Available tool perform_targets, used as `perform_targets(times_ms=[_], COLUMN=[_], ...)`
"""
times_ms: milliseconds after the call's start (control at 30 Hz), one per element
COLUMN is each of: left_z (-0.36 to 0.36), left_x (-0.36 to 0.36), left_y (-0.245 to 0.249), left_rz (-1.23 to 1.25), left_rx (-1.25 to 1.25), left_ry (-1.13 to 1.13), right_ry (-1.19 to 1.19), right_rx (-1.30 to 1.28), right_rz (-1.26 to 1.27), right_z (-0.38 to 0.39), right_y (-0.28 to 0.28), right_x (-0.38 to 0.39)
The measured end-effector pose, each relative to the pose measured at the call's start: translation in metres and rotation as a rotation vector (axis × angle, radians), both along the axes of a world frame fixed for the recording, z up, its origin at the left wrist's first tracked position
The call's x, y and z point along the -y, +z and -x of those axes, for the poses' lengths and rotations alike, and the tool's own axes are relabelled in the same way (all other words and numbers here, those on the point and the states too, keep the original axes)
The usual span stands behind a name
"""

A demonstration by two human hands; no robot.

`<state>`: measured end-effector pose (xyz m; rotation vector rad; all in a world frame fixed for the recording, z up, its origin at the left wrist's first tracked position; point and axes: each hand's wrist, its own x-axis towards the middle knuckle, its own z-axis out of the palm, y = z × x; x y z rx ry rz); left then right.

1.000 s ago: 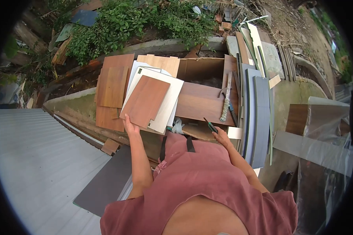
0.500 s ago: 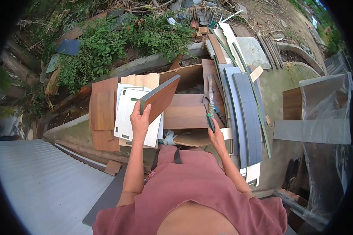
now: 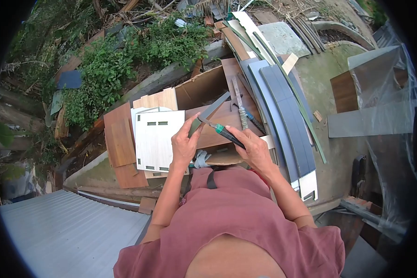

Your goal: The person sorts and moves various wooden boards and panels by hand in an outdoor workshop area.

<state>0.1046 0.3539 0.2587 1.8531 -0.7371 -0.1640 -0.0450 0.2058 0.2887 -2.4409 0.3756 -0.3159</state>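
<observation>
My left hand (image 3: pixel 184 142) grips the near end of a small wood-grain board (image 3: pixel 213 106), fingers and thumb on either side of it. The board is turned so that its grey edge faces up at me. In my right hand (image 3: pixel 255 150) is a utility knife (image 3: pixel 227 134) with a green and black handle. Its tip meets the board's edge close to my left fingers. Beyond the knife, a long rusty blade with a wrapped handle (image 3: pixel 240 102) lies on brown panels.
A white slotted panel (image 3: pixel 160 138) rests on a stack at the left, beside brown boards (image 3: pixel 120 139). Long blue-grey panels (image 3: pixel 289 116) are piled at the right. An open cardboard box (image 3: pixel 200 90) stands ahead. Plastic sheeting (image 3: pixel 389 102) hangs at the far right.
My left hand has lowered the board toward the middle and turned it edge-up. My right hand has brought the knife up and left to the board's edge.
</observation>
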Motion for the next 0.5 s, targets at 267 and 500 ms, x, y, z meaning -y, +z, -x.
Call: perform_targets(times_ms=[267, 500], left_z=[0.006, 0.013], left_x=[-0.017, -0.040], left_y=[0.013, 0.045], left_rz=[0.021, 0.093], left_rx=[-0.056, -0.144], left_ry=[0.016, -0.002], right_ry=[-0.021, -0.141], right_rx=[-0.022, -0.070], right_rz=[0.041, 0.003], right_z=[-0.008, -0.015], right_y=[-0.030, -0.058], right_x=[0.014, 0.045])
